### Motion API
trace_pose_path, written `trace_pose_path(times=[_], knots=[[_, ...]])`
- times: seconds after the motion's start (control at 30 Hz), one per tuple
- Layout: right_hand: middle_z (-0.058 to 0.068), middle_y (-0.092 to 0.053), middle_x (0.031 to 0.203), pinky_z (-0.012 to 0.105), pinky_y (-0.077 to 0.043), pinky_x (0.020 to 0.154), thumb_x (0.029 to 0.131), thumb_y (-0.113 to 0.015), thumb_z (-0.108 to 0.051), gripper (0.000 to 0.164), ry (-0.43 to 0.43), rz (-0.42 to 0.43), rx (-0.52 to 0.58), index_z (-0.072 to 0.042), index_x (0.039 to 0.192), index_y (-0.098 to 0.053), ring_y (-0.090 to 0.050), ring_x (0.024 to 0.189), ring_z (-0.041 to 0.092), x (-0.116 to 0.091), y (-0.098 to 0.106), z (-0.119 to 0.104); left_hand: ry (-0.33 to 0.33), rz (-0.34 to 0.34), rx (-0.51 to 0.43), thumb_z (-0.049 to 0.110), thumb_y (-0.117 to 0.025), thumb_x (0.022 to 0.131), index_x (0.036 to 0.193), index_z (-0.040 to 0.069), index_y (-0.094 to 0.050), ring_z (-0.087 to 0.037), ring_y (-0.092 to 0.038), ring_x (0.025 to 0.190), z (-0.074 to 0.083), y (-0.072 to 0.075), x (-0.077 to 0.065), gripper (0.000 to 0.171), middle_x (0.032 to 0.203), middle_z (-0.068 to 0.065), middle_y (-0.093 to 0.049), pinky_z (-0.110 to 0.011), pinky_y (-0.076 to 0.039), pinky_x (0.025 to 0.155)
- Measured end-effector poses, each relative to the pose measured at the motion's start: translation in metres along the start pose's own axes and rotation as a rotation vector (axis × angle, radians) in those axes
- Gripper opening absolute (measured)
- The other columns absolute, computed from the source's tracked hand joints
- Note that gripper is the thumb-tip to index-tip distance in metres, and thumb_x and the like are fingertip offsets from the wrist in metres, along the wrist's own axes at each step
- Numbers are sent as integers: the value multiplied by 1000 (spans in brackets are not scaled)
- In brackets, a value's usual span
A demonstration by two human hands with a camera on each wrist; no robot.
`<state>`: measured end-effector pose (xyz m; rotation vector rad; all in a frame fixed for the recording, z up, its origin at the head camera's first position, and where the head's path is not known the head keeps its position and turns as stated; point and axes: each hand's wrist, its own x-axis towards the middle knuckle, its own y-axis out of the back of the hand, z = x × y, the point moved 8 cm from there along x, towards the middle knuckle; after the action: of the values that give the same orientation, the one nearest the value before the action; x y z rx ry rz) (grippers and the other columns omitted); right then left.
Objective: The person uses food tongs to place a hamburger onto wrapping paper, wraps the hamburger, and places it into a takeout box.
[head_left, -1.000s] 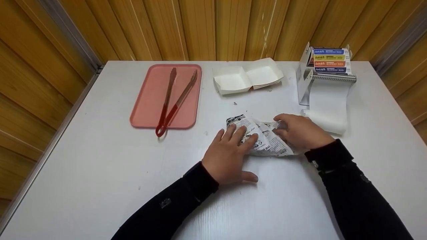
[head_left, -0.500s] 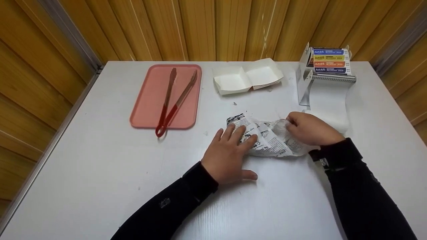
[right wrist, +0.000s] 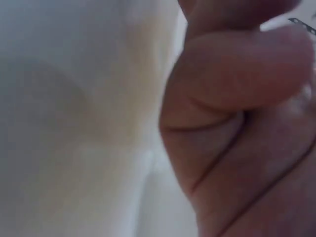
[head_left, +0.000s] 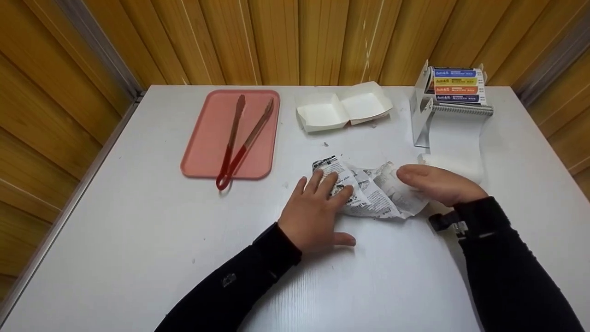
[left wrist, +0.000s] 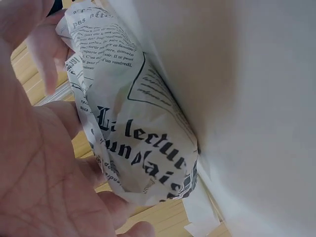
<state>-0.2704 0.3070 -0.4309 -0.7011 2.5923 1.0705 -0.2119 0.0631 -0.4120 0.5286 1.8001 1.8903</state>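
A wrapped bundle in newspaper-print wrapping paper [head_left: 368,193] lies on the white table; what is inside is hidden. My left hand [head_left: 313,214] rests on its left end with fingers spread and thumb out to the side. In the left wrist view, the palm and fingers lie along the printed paper [left wrist: 133,113]. My right hand [head_left: 440,184] is at the bundle's loose right end, thumb side up. The right wrist view has the curled fingers of that hand [right wrist: 242,98] close up, with a scrap of print at the upper right; its fingertips are mostly hidden.
Back left is a pink tray [head_left: 203,147] bearing red-handled tongs [head_left: 235,157]. An open white paper box [head_left: 343,108] stands at the back middle. A dispenser [head_left: 421,115] with a white roll [head_left: 454,166] and colourful labels is just beyond my right hand.
My right hand has shifted right and turned thumb side up, and the paper's right end has spread out with it. The left hand has stayed in place.
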Motion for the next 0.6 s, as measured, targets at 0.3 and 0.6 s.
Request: trace_pose_path(times=[0.3,0.6], knots=[[4,-70,137,32,-58,103,117,-30,-26,49,418,-340,717,3,155,-41,-69,122,15,-1,-24,-34,37,12,-32,87,-63,80,166,30,-32,-41,-19,162,-14,2,2,108,174,-11,-25,-60,-24,129],[3,-60,154,29,-45,118,117,-23,-34,51,477,-468,908,-9,157,-43,-57,142,15,3,-45,-46,45,16,-53,86,-65,79,167,29,-30,-40,-17,163,-15,0,2,110,175,-11,-24,-59,-23,130]])
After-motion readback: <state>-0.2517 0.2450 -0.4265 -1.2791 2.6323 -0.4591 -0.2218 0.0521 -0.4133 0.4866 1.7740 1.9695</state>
